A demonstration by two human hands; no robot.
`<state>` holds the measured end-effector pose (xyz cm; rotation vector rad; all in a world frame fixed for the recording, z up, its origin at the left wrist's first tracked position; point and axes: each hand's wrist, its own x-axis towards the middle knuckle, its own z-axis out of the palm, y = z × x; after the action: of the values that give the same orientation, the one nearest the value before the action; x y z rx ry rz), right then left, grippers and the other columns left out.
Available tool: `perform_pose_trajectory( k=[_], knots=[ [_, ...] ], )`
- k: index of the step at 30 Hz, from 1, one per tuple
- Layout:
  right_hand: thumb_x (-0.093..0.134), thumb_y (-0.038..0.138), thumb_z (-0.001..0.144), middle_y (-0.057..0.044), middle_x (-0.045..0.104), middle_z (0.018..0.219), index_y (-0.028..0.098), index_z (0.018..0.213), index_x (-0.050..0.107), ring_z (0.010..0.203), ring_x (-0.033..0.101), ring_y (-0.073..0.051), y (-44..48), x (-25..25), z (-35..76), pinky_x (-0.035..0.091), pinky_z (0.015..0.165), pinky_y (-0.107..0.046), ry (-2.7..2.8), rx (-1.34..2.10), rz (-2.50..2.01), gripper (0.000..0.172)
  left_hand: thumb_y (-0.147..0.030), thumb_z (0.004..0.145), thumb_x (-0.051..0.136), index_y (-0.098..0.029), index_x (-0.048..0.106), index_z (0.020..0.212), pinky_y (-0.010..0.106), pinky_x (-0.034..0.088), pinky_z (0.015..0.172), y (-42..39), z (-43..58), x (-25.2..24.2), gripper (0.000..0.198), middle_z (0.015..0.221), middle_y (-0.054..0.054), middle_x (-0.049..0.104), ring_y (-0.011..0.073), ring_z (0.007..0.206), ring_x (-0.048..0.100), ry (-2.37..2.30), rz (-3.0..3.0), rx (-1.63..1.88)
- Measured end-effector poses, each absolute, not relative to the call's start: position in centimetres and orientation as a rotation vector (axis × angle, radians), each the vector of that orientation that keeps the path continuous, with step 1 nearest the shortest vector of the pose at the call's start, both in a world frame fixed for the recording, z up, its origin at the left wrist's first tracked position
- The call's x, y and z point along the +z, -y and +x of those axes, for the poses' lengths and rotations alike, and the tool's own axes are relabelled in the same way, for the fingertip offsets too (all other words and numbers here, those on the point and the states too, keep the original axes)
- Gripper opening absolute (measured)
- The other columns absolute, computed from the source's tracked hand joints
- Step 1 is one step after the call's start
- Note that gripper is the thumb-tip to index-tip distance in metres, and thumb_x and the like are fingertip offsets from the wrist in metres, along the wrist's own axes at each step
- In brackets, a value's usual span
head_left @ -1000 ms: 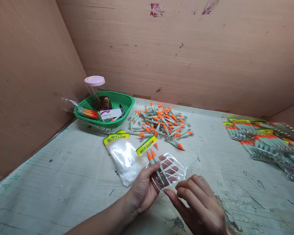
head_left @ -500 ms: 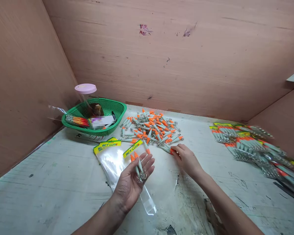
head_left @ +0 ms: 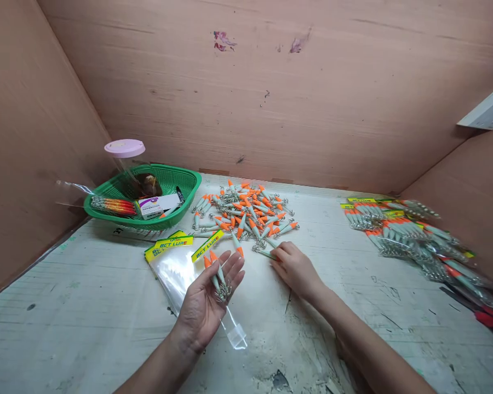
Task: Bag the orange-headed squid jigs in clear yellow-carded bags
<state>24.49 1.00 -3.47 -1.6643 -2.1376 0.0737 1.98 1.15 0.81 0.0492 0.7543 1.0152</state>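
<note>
In the head view my left hand (head_left: 203,306) is palm up, its thumb clamped over two squid jigs (head_left: 218,273) with pale green bodies, orange noses and wire hook crowns. Its other fingers are half stretched out. Beneath it lies a clear plastic bag with a yellow BCT LURE header (head_left: 207,245). My right hand (head_left: 298,268) is closed around the nose end of another squid jig (head_left: 265,251) at the front of the loose pile (head_left: 250,210). The fingers cover most of that nose. One jig (head_left: 237,244) lies just beyond my left fingertips.
A stack of clear bags (head_left: 175,271) lies left of my left hand. Behind it, a green basket (head_left: 181,210) holds a pink-lidded jar (head_left: 125,149), a small box (head_left: 151,207) and packed lures. At right lie filled lure bags (head_left: 402,235) and red-handled scissors (head_left: 491,319).
The whole view has shifted, so things sit further left. My right fingers have moved a little toward me and left with the jig. My left hand keeps its two jigs.
</note>
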Motion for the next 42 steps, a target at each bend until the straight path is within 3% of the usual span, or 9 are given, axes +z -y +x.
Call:
perform_pose_trajectory(
  k=[6, 10, 15, 17, 19, 25, 35, 42],
  knots=[
    [0.039, -0.003, 0.074, -0.004, 0.059, 0.083, 0.02, 0.077, 0.061, 0.078, 0.054, -0.018, -1.1, -3.9, 23.3, 0.046, 0.065, -0.027, 2.28, 0.116, -1.555, 0.032, -0.008, 0.086, 0.05, -0.006, 0.055, 0.119, 0.032, 0.061, 0.076, -1.4, 2.0, 1.3, 0.033, 0.1, 0.015, 0.072, 0.0236, 0.091, 0.07, -0.805, 0.059, 1.049],
    [0.035, -0.005, 0.076, -0.008, 0.058, 0.104, 0.019, 0.1, 0.061, 0.094, 0.056, -0.018, 1.9, -3.5, 24.6, 0.049, 0.076, -0.03, 2.228, 0.122, -1.464, 0.043, -0.007, 0.085, 0.051, -0.005, 0.055, 0.12, 0.032, 0.06, 0.077, -1.4, 2.0, 1.5, 0.035, 0.1, 0.016, 0.072, 0.0237, 0.091, 0.07, -0.806, 0.053, 1.047],
    [0.047, 0.013, 0.087, -0.006, 0.055, 0.091, 0.019, 0.111, 0.054, 0.08, 0.058, -0.016, 5.1, -3.4, 24.4, 0.051, 0.068, -0.029, 2.044, 0.334, -1.538, 0.025, -0.007, 0.084, 0.052, -0.007, 0.054, 0.122, 0.032, 0.06, 0.078, -1.4, 2.1, 1.3, 0.038, 0.101, 0.015, 0.072, 0.0226, 0.09, 0.07, -0.817, 0.026, 1.039],
    [0.059, 0.018, 0.082, -0.006, 0.055, 0.095, 0.02, 0.114, 0.053, 0.085, 0.058, -0.018, 5.2, -3.6, 23.3, 0.052, 0.072, -0.032, 2.026, 0.398, -1.572, 0.032, -0.007, 0.084, 0.051, -0.007, 0.054, 0.122, 0.032, 0.06, 0.078, -1.4, 2.1, 1.2, 0.038, 0.101, 0.015, 0.072, 0.0229, 0.09, 0.07, -0.814, 0.026, 1.032],
    [0.064, 0.017, 0.077, -0.007, 0.056, 0.096, 0.019, 0.111, 0.052, 0.088, 0.057, -0.021, 4.8, -4.0, 22.0, 0.052, 0.074, -0.035, 2.017, 0.299, -1.623, 0.036, -0.007, 0.085, 0.051, -0.007, 0.053, 0.123, 0.032, 0.06, 0.078, -1.4, 2.2, 1.1, 0.038, 0.101, 0.016, 0.071, 0.0231, 0.091, 0.07, -0.807, 0.028, 1.023],
    [0.05, 0.007, 0.082, -0.008, 0.058, 0.086, 0.016, 0.092, 0.056, 0.079, 0.056, -0.022, 3.2, -4.9, 19.8, 0.052, 0.066, -0.035, 2.071, 0.065, -1.594, 0.015, -0.007, 0.086, 0.05, -0.006, 0.053, 0.122, 0.032, 0.061, 0.076, -1.5, 2.0, 1.1, 0.036, 0.098, 0.015, 0.072, 0.023, 0.088, 0.071, -0.806, 0.033, 1.034],
    [0.052, 0.007, 0.086, -0.008, 0.059, 0.089, 0.017, 0.111, 0.058, 0.082, 0.059, -0.017, 8.6, -0.4, 22.3, 0.053, 0.066, -0.027, 1.965, 0.137, -1.261, 0.028, -0.007, 0.085, 0.052, -0.007, 0.059, 0.113, 0.031, 0.06, 0.076, -2.0, 1.9, 0.7, 0.029, 0.097, 0.015, 0.072, 0.023, 0.09, 0.07, -0.79, 0.028, 1.055],
    [0.058, 0.008, 0.084, -0.007, 0.06, 0.093, 0.022, 0.116, 0.055, 0.084, 0.06, -0.017, 11.6, 1.9, 22.7, 0.054, 0.068, -0.027, 1.916, 0.441, -1.191, 0.035, -0.007, 0.085, 0.051, -0.006, 0.06, 0.111, 0.032, 0.061, 0.075, -2.0, 1.9, 0.5, 0.027, 0.098, 0.016, 0.072, 0.0239, 0.089, 0.07, -0.791, 0.016, 1.065]
  ],
)
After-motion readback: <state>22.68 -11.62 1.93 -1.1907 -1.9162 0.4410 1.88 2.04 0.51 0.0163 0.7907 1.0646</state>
